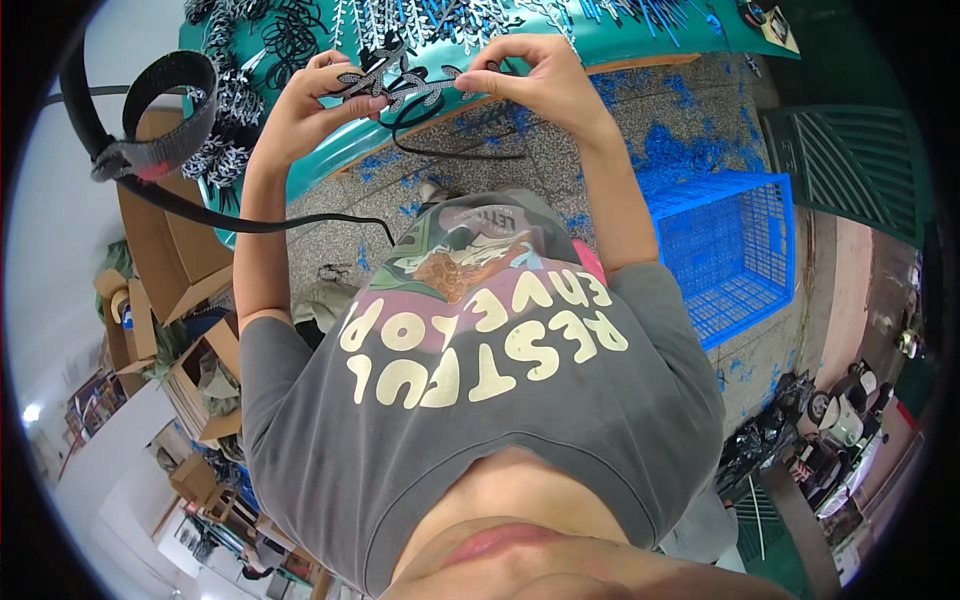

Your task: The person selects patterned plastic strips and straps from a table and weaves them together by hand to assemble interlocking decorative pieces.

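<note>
A dark leaf-branch trim with a silvery, glittering surface [428,87] is stretched between my two hands above the table's near edge. My left hand [318,108] pinches its left part between thumb and fingers. At the other end, my right hand [540,82] grips the tip with thumb and forefinger. A thin black ribbon [450,155] loops down below the trim, over the floor. More branch-shaped trims, silver [360,22] and blue [655,22], lie along the green tabletop [600,42] beyond my hands.
Bunches of black-and-white trims [230,95] hang at the table's left end. A black strap [180,205] crosses the left side. A blue plastic crate [725,255] stands on the floor at right, among blue scraps [685,150]. Cardboard boxes [175,245] stand at left.
</note>
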Demonstrator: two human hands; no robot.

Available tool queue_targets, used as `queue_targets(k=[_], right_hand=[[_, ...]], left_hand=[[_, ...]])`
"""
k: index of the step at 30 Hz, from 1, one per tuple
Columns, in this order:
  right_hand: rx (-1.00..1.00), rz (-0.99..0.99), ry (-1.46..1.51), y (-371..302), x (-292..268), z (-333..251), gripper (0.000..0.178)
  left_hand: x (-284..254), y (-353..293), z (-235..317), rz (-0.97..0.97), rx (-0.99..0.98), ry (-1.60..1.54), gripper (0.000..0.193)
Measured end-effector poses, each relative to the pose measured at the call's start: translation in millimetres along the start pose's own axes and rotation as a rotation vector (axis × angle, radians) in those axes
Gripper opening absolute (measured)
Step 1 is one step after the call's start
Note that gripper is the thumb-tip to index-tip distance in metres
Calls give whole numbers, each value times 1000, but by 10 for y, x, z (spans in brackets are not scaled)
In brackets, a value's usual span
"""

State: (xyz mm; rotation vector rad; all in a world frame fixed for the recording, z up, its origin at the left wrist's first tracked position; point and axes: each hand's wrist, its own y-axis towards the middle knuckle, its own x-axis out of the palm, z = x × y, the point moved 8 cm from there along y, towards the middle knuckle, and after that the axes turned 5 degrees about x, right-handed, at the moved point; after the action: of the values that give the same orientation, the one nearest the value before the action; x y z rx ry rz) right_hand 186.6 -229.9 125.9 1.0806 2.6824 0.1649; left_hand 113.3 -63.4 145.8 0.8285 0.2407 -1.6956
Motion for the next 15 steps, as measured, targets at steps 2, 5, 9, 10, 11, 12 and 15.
queue_targets(k=[2,5,9,10,11,12,15], right_hand=[[-37,23,-50,24,-36,-89,19],[-86,29,-105,65,-31,-178,19],[-87,4,-113,98,4,-128,18],[-88,4,-115,104,6,-120,18],[-92,-12,-103,110,20,-114,18],[-95,-28,-90,115,35,-111,18],[-99,-66,-54,129,75,-121,18]], left_hand=[[-22,-4,11,3,12,-18,14],[-65,-59,33,7,41,-41,15],[-49,-52,95,-8,75,-124,16],[-45,-53,102,-7,77,-124,16],[-41,-57,108,-5,80,-150,16],[-37,-59,114,-3,82,-174,16],[-9,-67,167,-33,112,-207,15]])
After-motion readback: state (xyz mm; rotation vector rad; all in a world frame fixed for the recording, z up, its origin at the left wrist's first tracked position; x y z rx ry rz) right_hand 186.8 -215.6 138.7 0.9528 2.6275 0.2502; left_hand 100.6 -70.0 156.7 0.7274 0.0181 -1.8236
